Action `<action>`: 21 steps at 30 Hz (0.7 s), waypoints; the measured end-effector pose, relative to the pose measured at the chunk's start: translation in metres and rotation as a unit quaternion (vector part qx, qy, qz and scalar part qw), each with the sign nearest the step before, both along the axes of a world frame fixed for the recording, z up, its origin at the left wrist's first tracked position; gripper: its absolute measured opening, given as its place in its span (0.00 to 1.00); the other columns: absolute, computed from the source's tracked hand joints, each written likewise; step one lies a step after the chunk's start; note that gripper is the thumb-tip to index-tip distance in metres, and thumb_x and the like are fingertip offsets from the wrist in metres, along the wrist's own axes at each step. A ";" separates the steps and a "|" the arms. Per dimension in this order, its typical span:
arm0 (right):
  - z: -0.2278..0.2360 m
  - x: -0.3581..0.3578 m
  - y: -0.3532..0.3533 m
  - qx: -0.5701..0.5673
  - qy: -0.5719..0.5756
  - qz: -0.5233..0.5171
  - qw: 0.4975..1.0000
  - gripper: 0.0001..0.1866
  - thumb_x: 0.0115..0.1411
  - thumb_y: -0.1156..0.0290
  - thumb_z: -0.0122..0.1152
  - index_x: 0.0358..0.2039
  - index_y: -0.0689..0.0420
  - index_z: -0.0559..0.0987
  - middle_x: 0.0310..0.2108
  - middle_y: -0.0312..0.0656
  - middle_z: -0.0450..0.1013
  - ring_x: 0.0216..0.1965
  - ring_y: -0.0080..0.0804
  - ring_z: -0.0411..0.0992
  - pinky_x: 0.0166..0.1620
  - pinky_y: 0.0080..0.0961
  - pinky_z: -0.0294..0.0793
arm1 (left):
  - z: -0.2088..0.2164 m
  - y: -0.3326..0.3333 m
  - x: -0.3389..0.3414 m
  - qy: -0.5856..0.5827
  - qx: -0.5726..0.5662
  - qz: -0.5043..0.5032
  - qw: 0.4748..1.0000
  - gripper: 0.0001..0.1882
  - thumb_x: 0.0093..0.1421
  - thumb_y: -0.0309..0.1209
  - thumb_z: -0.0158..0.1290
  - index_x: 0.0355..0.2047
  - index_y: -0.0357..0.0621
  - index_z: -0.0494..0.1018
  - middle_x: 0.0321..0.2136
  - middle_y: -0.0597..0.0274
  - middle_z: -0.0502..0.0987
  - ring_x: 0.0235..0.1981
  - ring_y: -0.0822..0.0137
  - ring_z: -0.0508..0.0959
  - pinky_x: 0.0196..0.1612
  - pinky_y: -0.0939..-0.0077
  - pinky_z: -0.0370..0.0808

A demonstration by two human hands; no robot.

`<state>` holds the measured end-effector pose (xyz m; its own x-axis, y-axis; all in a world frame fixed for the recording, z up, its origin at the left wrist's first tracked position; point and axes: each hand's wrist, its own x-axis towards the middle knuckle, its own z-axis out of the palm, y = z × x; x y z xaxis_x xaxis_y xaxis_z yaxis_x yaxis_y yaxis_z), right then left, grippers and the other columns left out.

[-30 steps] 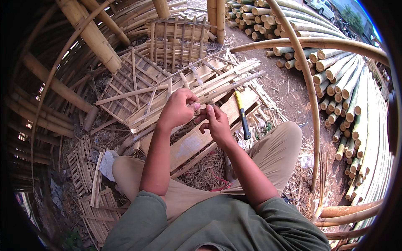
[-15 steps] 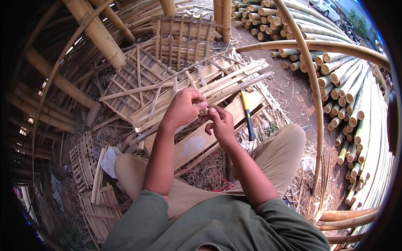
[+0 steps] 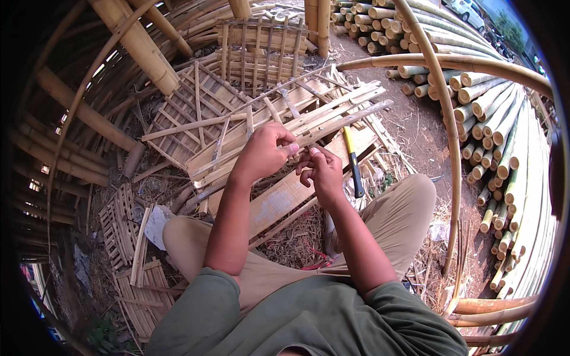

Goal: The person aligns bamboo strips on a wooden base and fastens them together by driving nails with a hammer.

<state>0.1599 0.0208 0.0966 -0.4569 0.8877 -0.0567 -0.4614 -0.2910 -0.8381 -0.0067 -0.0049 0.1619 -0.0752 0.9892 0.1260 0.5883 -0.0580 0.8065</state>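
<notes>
My left hand (image 3: 265, 152) is closed above the bamboo slats, its thumb and fingers pinched together. Just to its right, my right hand (image 3: 322, 173) has its thumb and forefinger close together and its other fingers curled. Whatever sits between the fingertips is too small to make out. Under both hands lies a bundle of pale split bamboo slats (image 3: 350, 111), running diagonally. A tool with a yellow-and-black handle (image 3: 353, 163) rests on a wooden board (image 3: 276, 207), right of my right hand.
Slatted bamboo panels (image 3: 178, 115) lie ahead and left, with another latticed panel (image 3: 261, 50) behind. Stacked bamboo poles (image 3: 493, 130) fill the right side. A curved bamboo pole (image 3: 442, 113) arches nearby. Shavings (image 3: 297, 237) litter the ground between my legs.
My right hand has shifted slightly right, widening the gap from my left hand. The left hand stays pinched in nearly the same place, and the tool stays on the board.
</notes>
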 end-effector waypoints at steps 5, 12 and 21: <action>-0.001 0.000 0.001 -0.006 0.007 0.002 1.000 0.14 0.70 0.67 0.49 0.39 0.68 0.74 0.33 0.50 0.76 0.26 0.32 0.75 0.18 0.22 0.68 | 0.004 0.000 0.003 0.023 0.005 0.003 1.000 0.08 0.56 0.23 0.62 0.36 0.30 0.79 0.34 0.57 0.78 0.34 0.68 0.79 0.42 0.73 0.75; -0.002 0.005 0.001 -0.004 0.000 0.014 1.000 0.14 0.70 0.67 0.49 0.38 0.67 0.74 0.34 0.50 0.76 0.26 0.32 0.74 0.18 0.22 0.66 | 0.002 -0.001 0.007 0.035 0.014 0.012 0.999 0.09 0.55 0.23 0.63 0.36 0.30 0.79 0.33 0.56 0.78 0.34 0.68 0.78 0.41 0.73 0.75; 0.000 0.014 0.008 0.015 -0.015 0.036 0.999 0.15 0.71 0.67 0.48 0.35 0.68 0.74 0.31 0.52 0.76 0.24 0.30 0.73 0.19 0.21 0.66 | 0.003 -0.002 0.006 0.035 -0.004 0.006 0.999 0.09 0.53 0.22 0.64 0.35 0.30 0.79 0.31 0.56 0.78 0.31 0.68 0.77 0.39 0.73 0.75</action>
